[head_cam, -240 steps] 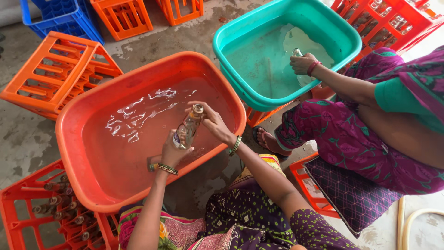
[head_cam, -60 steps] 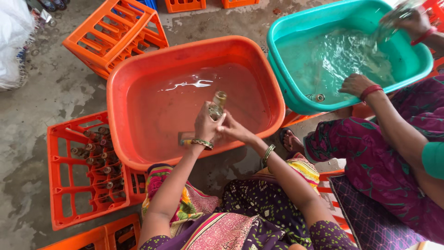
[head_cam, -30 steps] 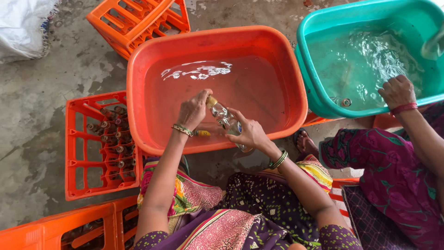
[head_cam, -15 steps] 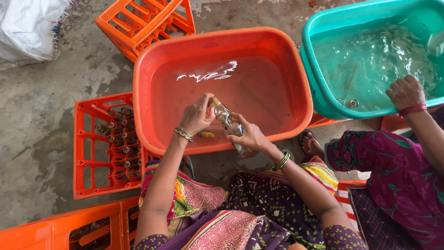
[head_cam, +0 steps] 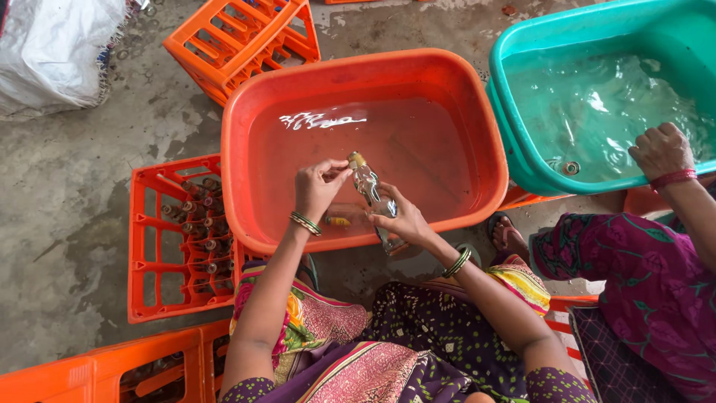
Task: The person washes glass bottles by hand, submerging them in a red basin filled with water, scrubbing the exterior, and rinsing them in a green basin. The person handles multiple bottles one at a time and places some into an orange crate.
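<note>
Your right hand [head_cam: 406, 220] wrapped around small clear glass bottle [head_cam: 374, 200], tilted over orange tub [head_cam: 239, 157], your left hand [head_cam: 317, 188] pinching its yellow cap [head_cam: 357, 159], bottle crate [head_cam: 153, 246] left of grip

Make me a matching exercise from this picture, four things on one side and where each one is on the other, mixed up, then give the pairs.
Things:
1. glass bottle
2. red tub
3. teal tub
4. white sack

Places:
A. top left on the floor
B. right of the red tub
C. held by left hand and right hand
D. in front of the person, holding water

Pairs: 1-C, 2-D, 3-B, 4-A
</note>
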